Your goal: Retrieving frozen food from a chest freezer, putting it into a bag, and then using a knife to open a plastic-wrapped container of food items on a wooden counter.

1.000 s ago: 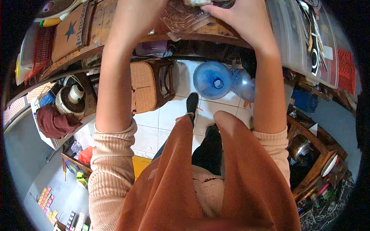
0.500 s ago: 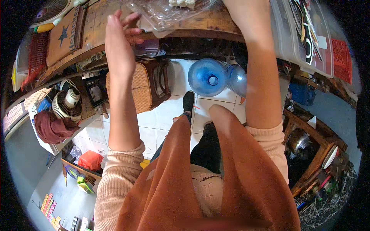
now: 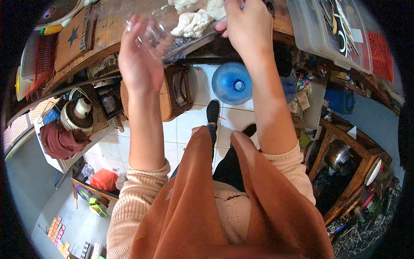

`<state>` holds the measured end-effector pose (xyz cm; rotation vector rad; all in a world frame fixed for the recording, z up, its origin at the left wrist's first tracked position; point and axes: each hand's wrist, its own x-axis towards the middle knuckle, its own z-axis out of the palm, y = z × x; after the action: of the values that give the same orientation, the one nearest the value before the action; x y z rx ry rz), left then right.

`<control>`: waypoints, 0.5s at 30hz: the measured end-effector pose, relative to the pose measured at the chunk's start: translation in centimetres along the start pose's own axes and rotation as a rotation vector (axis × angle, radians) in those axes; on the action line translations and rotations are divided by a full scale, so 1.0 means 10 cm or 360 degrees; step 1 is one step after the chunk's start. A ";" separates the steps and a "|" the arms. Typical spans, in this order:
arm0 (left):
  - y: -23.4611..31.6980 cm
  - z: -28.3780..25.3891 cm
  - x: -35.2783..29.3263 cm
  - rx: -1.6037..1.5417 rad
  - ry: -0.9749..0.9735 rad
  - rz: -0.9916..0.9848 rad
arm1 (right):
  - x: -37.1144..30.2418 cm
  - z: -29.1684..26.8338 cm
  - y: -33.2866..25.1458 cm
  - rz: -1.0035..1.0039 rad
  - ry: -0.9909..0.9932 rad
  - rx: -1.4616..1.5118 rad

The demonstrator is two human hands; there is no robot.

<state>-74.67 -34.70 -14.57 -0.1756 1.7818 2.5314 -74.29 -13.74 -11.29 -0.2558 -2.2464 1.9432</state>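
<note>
Our left hand (image 3: 139, 60) closes its fingers (image 3: 148, 32) on the near end of a clear plastic container (image 3: 172, 32); our right hand (image 3: 246, 28) grips its far side. White crumbly lumps (image 3: 195, 19) sit between our fingers, above the wooden table (image 3: 108, 30) edge.

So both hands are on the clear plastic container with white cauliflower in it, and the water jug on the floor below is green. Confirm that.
Not quite: the water jug on the floor is blue, as the head view shows. The rest holds: the left hand and right hand are both on the clear plastic container with white cauliflower in it.
</note>
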 end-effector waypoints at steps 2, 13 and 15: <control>0.01 -0.07 -0.06 -0.0327 -0.0154 -0.0114 | -0.08 -0.06 -0.01 0.0552 -0.0639 0.0838; -0.51 -0.28 -0.42 -0.1613 -0.0854 -0.0925 | -0.98 -0.01 0.54 0.0099 0.0291 0.0539; -0.73 -0.30 -0.49 -0.1382 -0.0673 -0.1055 | -1.20 -0.20 0.56 0.0200 0.0320 0.0688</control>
<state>-68.92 -34.89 -21.83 -0.1864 0.3153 2.3686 -61.98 -13.78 -16.70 -0.5146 -1.6735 2.2869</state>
